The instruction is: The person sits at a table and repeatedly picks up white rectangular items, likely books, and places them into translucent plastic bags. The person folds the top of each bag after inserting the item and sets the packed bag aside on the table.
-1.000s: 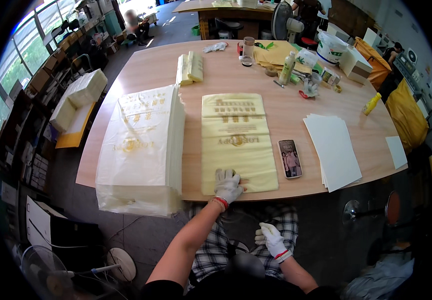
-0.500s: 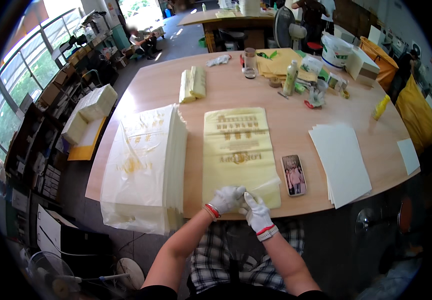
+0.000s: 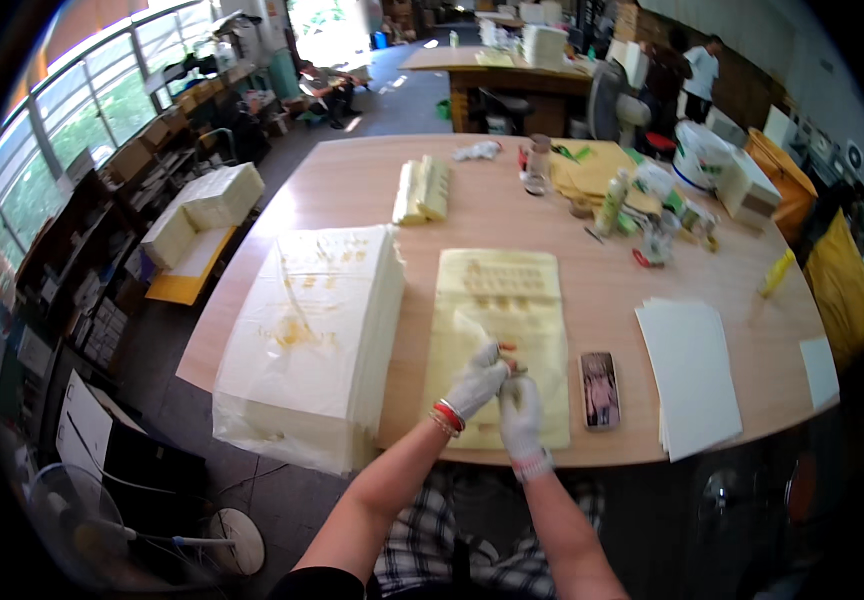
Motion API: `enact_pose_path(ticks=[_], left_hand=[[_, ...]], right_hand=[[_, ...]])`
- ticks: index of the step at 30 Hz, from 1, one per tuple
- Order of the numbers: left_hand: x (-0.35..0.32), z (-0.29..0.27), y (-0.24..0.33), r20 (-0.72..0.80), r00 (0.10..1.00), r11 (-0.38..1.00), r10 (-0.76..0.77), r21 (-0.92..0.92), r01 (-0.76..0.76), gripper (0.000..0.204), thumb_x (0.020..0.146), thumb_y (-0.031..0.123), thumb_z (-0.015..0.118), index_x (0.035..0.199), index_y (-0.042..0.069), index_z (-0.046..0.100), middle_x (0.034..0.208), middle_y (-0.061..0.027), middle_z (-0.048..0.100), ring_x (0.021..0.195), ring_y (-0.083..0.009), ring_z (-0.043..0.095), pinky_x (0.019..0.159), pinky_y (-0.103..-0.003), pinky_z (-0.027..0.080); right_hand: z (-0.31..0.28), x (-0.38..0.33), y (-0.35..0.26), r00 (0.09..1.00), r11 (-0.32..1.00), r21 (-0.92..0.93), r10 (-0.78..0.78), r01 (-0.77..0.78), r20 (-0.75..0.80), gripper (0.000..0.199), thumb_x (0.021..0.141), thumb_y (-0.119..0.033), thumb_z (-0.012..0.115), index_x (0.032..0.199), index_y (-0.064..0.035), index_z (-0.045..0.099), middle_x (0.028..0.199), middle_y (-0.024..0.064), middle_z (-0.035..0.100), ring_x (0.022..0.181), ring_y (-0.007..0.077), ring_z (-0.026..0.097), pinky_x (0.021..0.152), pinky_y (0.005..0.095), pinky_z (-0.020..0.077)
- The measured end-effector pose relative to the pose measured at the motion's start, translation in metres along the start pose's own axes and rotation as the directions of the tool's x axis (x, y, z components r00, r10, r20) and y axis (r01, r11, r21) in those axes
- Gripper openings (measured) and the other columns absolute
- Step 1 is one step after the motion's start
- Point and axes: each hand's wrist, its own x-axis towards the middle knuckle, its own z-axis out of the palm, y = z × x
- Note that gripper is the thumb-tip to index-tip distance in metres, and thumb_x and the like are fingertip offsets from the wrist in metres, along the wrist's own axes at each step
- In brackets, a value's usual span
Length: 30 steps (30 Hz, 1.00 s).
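Note:
A flat, pale yellow plastic bag with gold print lies in front of me on the table. Over its lower half, my left hand, in a white glove, has its fingers closed around a thin, translucent flap of the bag that sticks up past them. Small orange-red patches show at those fingertips. Gloved too, my right hand meets the left at the fingertips, its fingers pressed together. What it pinches is hidden. Left of the bag stands a tall stack of white plastic bags with similar print.
Right of the bag lie a phone and white sheets. Folded yellow bundles rest farther back. A bottle, a glass jar and a white bucket crowd the far right of the wooden table. People are in the background.
Both hands have moved from the bag's near edge farther over it, and a translucent flap now rises by the left fingers. The whole view has shifted, so the table sits lower.

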Motion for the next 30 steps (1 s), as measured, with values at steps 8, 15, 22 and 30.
enact_pose_path(ticks=[8,15,22,30], left_hand=[[-0.048,0.013,0.055,0.197,0.960,0.600,0.199,0.750,-0.278,0.037,0.083,0.010,0.057,0.117,0.004,0.048,0.095,-0.0063,0.067,0.079,-0.0156,0.062,0.069,-0.028,0.047],[-0.098,-0.003,0.027,0.311,0.675,0.129,0.668,0.846,-0.518,0.057,0.068,0.001,0.070,0.120,0.002,0.046,0.097,-0.0108,0.060,0.087,-0.0274,0.059,0.075,-0.036,0.048],[-0.146,0.016,0.041,0.371,0.598,0.071,0.711,0.807,-0.586,0.048,0.065,0.001,0.070,0.110,0.006,0.053,0.093,-0.0096,0.062,0.086,-0.0296,0.060,0.073,-0.036,0.049],[-0.150,0.094,0.004,0.564,0.782,0.372,0.267,0.688,-0.623,0.018,0.080,0.011,0.062,0.098,0.009,0.059,0.088,-0.0085,0.064,0.078,-0.0259,0.063,0.068,-0.034,0.050]], right_hand=[[0.006,-0.060,0.012,0.970,0.858,-0.470,-0.119,0.208,0.212,0.034,0.085,-0.027,0.058,0.111,-0.0046,0.057,0.103,0.0170,0.060,0.097,0.0295,0.059,0.084,0.0359,0.0464],[-0.165,-0.108,0.021,0.996,0.997,-0.074,0.042,-0.037,0.075,0.028,0.081,-0.018,0.064,0.103,-0.0004,0.060,0.099,0.0157,0.062,0.097,0.0294,0.059,0.086,0.0367,0.0463],[-0.319,-0.102,0.154,0.971,0.561,-0.821,0.236,-0.109,0.033,0.088,0.063,-0.036,0.075,0.134,-0.0072,0.033,0.127,0.0172,0.046,0.117,0.0333,0.042,0.100,0.0397,0.0334],[-0.359,-0.081,0.187,0.971,0.783,-0.586,0.238,-0.209,-0.027,0.038,0.076,-0.032,0.068,0.108,-0.0130,0.059,0.092,0.0097,0.067,0.086,0.0298,0.063,0.075,0.0363,0.0494]])
